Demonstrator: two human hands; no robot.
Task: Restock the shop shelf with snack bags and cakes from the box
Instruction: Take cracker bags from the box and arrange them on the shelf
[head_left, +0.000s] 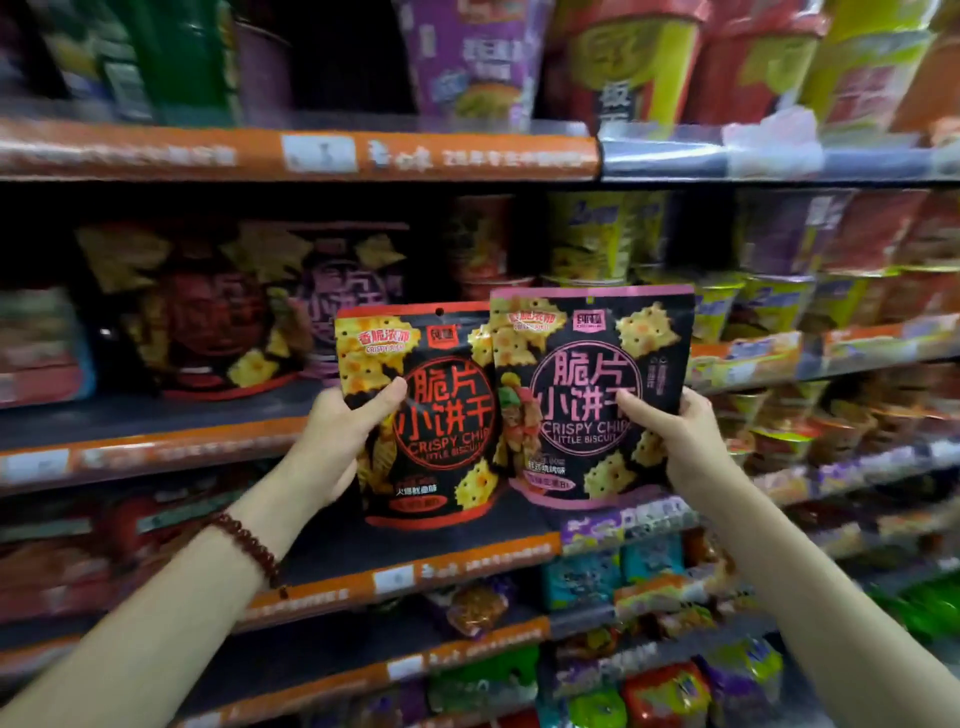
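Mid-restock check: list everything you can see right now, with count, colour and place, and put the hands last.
red-trimmed biscuit bag: one, black with red print, held up in front of the shelves, left of its twin.
pink-trimmed biscuit bag: one, black with pink print, held beside it, its edge overlapping the red one.
shelved biscuit bags: at least two, same black design, blurred, on the middle shelf at left.
cup noodle tubs: many, yellow, red and purple, upper and middle shelves at right.
shelf edge strips: several, orange, along the shelf fronts.
lower snack packs: many, mixed colours, bottom shelves.
bead bracelet: one, dark red, left wrist.
left hand: grips the red-trimmed bag.
right hand: grips the pink-trimmed bag.
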